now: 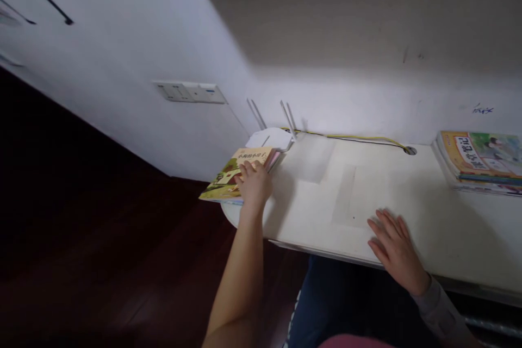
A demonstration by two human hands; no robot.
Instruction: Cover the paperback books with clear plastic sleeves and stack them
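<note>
At the desk's left end, my left hand (255,184) lies on the cover of a picture book (227,176) with a yellow and green design. Its fingers are spread, and its palm side rests on the book. More thin books show beneath this one, in a stack that reaches the desk's rounded corner. My right hand (393,247) is at the front edge of the white desk (310,206), fingers apart and nothing in them. Whether its fingertips touch the desktop I cannot tell.
A white router (269,138) with upright antennas stands behind the books. Yellow and black cables (359,137) run along the wall to a cable hole (410,150). A second book stack (481,160) lies at the right. A socket panel (190,92) is on the left wall.
</note>
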